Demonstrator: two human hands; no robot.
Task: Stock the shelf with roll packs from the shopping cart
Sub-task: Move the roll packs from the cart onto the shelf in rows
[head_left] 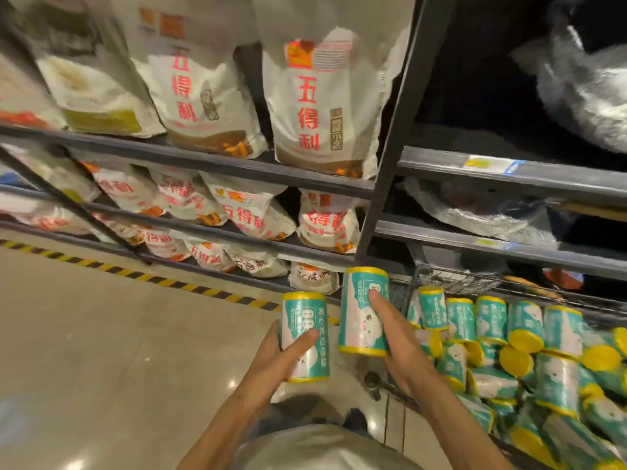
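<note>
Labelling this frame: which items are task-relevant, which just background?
Job:
- roll pack in left hand
- roll pack in right hand
- roll packs in shopping cart
- shelf

Background:
- flour bags
- striped floor tape

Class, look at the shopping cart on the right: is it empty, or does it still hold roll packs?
Still well stocked. The shopping cart holds a heap of teal, yellow-ended roll packs, piled to its wire rim.
</note>
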